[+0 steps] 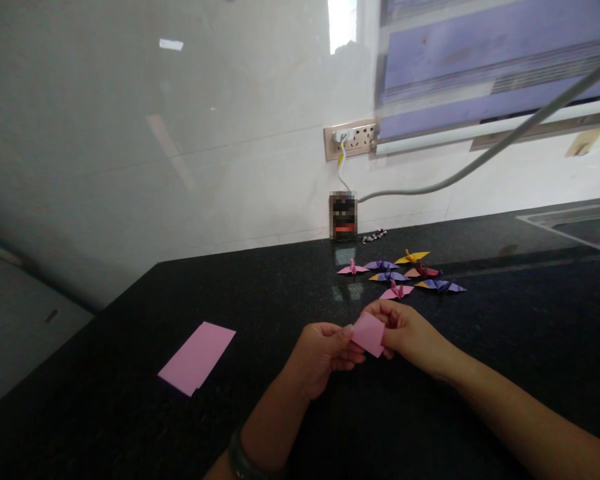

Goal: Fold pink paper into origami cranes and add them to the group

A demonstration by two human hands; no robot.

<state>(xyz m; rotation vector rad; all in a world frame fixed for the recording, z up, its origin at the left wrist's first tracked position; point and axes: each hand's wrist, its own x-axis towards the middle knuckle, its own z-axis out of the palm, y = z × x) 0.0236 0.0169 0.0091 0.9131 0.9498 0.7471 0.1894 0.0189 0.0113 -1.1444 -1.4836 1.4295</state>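
Observation:
A small folded square of pink origami paper [369,334] is held up between my two hands, just above the dark countertop. My left hand [325,350] pinches its left corner between thumb and fingers. On the opposite side my right hand [405,333] grips the right edge, with the fingers partly behind the paper. Beyond my hands stand several folded paper cranes, among them a pink crane [397,291], a yellow crane [413,257] and a purple crane [441,286]. To the left lies a larger pink paper sheet [197,359], flat on the counter.
The black stone countertop [260,287] runs back to a pale tiled wall [230,167]. A blurred-out dark box [343,217] stands against the wall, near a beaded string [375,236]. A grey hose [460,180] crosses above. At the right is a sink edge [545,223].

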